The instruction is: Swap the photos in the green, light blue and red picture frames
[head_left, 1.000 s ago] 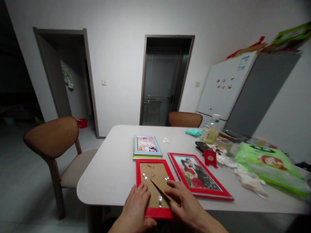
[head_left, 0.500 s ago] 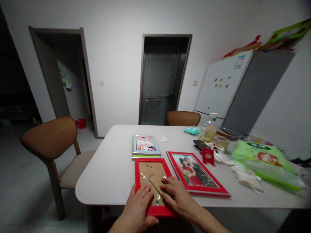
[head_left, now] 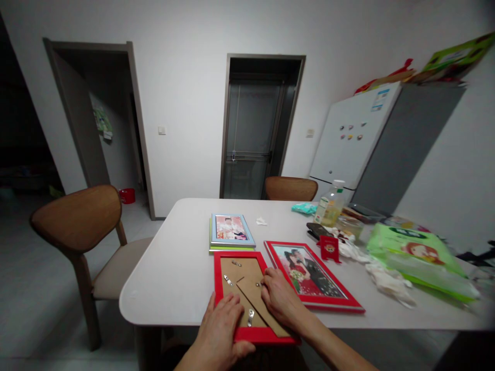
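Note:
A red picture frame [head_left: 263, 337] lies face down at the table's near edge, its brown backing board [head_left: 242, 270] up. Metal turn clips [head_left: 250, 318] sit around the board, and a dark slit or stand line crosses it diagonally. My left hand [head_left: 222, 324] holds the frame's lower left side, fingers flat on the backing and thumb at the near edge. Curled over the right side is my right hand [head_left: 280, 296], its fingertips beside the right clip [head_left: 258, 284]. Its hidden fingers obscure part of that edge.
Right of it lies another red-framed photo [head_left: 309, 273], face up. Beyond, a blue-framed photo [head_left: 230, 229] rests on a green-edged one. Farther right are a small red card stand [head_left: 329, 249], a bottle [head_left: 330, 203], crumpled tissues [head_left: 389, 283] and a green tissue pack [head_left: 417, 250].
My right hand has shifted slightly up and right, with its fingers drawn back from the backing's middle. More of the board's lower right shows. My left hand stays in place.

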Demonstrator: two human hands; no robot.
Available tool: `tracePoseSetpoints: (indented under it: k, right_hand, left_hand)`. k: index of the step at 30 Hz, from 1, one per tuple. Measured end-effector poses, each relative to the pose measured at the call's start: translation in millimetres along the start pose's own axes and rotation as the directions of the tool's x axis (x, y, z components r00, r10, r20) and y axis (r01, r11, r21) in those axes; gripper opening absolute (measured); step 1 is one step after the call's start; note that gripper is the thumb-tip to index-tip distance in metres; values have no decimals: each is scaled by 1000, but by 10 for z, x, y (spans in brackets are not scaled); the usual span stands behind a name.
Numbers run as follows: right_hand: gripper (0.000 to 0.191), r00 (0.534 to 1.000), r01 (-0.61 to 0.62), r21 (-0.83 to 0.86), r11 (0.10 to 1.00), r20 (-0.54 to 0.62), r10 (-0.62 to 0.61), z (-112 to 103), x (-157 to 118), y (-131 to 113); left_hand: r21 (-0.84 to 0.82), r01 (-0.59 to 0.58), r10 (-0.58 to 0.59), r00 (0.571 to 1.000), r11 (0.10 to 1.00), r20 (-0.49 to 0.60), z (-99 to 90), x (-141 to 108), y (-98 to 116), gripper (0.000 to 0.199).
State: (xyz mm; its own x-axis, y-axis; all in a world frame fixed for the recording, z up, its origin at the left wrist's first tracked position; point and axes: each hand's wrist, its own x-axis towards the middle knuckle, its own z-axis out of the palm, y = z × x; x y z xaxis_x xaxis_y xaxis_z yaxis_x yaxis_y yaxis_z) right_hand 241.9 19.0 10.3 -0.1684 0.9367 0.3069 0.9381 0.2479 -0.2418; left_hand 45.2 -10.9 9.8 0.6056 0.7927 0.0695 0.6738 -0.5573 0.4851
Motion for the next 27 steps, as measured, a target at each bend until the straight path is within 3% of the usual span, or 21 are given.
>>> tracePoseSetpoints:
  k: [7, 11, 17, 21, 27]
  right_hand:
    - [24, 998, 55, 16, 998, 29, -55, -44, -76, 18]
    - [24, 988, 149, 87, 985, 23, -151, -99, -140, -153]
    - [20, 951, 262, 215, 941, 110, -290, -94, -216, -347]
    - [21, 947, 275, 244, 930, 99, -306, -82, -260, -300]
    - [22, 968, 205, 251, 946, 88, -233, 8, -185, -320]
  left_hand:
    - [11, 14, -13, 1000, 1000, -13, 21, 1, 0, 64]
    - [17, 0, 1, 1000, 1000, -25, 40, 8, -17, 65]
    - [23, 19, -18, 998, 1000, -68, 32, 17, 12, 66]
    - [15, 19, -17, 994, 1000, -110, 53, 11, 8, 65]
    - [0, 7, -7, 987, 1000, -163, 82, 8, -18, 63]
